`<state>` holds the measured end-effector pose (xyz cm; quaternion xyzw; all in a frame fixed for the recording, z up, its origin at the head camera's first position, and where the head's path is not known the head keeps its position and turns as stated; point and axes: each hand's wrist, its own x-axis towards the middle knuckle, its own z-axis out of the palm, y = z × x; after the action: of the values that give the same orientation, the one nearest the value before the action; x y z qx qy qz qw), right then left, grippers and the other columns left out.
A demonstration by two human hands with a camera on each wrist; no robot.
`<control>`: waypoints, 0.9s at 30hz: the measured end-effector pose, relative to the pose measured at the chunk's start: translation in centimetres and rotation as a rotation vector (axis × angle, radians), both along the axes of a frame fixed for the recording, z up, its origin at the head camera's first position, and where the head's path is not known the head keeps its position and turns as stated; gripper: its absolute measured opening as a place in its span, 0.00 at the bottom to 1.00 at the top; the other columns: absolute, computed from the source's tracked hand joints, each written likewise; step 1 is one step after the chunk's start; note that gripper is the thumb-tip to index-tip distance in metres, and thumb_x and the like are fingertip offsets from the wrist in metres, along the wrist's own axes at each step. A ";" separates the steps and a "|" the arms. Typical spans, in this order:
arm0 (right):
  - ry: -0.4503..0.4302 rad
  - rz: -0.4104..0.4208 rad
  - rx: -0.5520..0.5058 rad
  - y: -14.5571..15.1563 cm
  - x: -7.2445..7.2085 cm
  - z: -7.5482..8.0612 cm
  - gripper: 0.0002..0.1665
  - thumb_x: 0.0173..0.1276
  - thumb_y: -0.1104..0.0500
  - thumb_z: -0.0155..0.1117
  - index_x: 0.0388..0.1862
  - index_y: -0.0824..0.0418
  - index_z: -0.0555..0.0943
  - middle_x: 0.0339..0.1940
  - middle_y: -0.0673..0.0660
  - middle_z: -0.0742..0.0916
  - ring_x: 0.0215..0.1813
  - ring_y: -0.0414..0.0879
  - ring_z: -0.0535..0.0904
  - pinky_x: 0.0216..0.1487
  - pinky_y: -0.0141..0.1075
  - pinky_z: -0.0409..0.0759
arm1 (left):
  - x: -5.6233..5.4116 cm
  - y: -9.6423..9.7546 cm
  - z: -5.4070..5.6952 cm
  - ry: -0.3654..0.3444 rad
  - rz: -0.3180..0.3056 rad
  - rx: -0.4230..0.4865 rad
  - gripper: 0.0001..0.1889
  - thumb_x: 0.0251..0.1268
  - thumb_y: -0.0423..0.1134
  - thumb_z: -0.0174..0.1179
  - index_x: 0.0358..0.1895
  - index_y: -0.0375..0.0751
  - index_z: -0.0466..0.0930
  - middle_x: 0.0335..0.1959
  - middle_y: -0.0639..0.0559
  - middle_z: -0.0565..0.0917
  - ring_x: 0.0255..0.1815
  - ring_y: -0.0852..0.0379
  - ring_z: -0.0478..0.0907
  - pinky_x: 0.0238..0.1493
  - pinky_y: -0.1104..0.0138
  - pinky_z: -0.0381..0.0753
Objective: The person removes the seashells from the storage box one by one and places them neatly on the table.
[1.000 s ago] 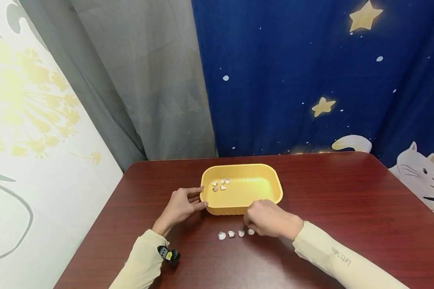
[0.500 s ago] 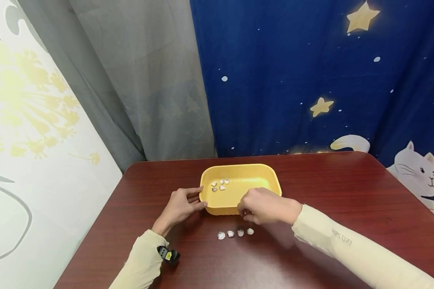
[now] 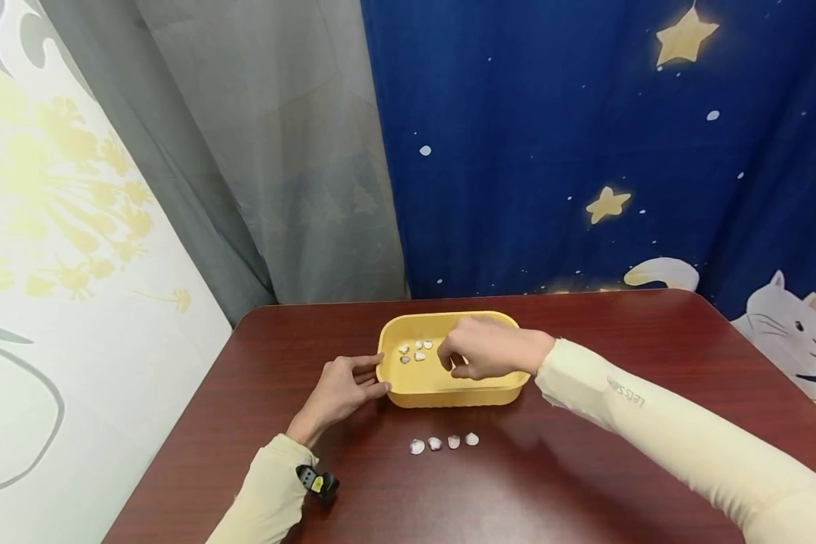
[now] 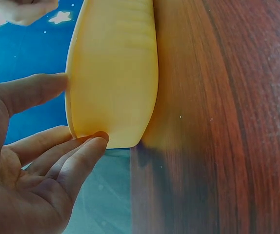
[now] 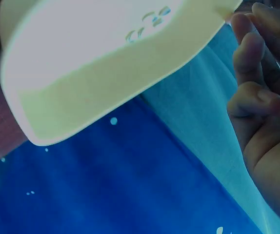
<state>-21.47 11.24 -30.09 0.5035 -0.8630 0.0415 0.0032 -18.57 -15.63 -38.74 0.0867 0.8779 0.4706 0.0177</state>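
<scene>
At lower center, a yellow basin (image 3: 457,399) is pinched at its left end by the left hand (image 3: 340,389). Over it, the right hand (image 3: 484,348) is poised, fingers curled; whether anything is held cannot be told. By a low leftward sweep, the shells inside (image 3: 419,356) could be scattered.

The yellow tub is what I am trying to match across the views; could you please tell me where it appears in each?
Head: the yellow tub, below and slightly right of centre.
Left wrist: top, slightly left of middle, cut off above, the left hand at its lower end.
Right wrist: upper left, cut off above.
Shared landmark: the blue curtain, upper right in head, upper left in left wrist, lower left in right wrist.
</scene>
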 end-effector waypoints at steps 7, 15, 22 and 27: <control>-0.041 -0.045 0.041 -1.7 -2.2 0.8 0.01 0.62 0.60 0.72 0.31 0.53 0.87 0.25 0.46 0.86 0.28 0.37 0.77 0.30 0.29 0.78 | -0.1 0.1 0.0 -0.005 0.007 0.001 0.30 0.57 0.37 0.73 0.64 0.34 0.79 0.62 0.37 0.82 0.58 0.45 0.85 0.52 0.62 0.88; -0.075 -0.117 0.062 -3.5 -5.4 -0.9 0.03 0.65 0.61 0.70 0.32 0.53 0.88 0.25 0.45 0.84 0.28 0.38 0.75 0.30 0.28 0.76 | 0.2 0.2 0.0 -0.014 0.022 -0.008 0.30 0.57 0.36 0.73 0.64 0.34 0.79 0.62 0.37 0.83 0.58 0.45 0.85 0.52 0.62 0.88; -0.081 -0.157 0.042 -4.5 -7.8 -2.8 0.08 0.64 0.67 0.66 0.29 0.56 0.88 0.23 0.47 0.84 0.27 0.39 0.75 0.28 0.28 0.74 | 0.1 0.2 0.0 -0.008 0.017 0.003 0.30 0.57 0.36 0.74 0.64 0.34 0.79 0.61 0.36 0.83 0.57 0.46 0.86 0.52 0.61 0.89; -0.020 -0.197 0.032 -5.0 -9.3 -5.0 0.14 0.63 0.68 0.65 0.22 0.52 0.82 0.21 0.46 0.79 0.26 0.39 0.71 0.27 0.27 0.69 | 0.1 0.1 0.0 -0.011 0.019 -0.003 0.29 0.57 0.35 0.73 0.64 0.34 0.79 0.62 0.37 0.83 0.57 0.46 0.86 0.52 0.62 0.88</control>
<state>-30.76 6.28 -35.07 0.4158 -0.9089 0.0324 -0.0092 -18.50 -15.49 -38.70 0.0758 0.8792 0.4701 0.0180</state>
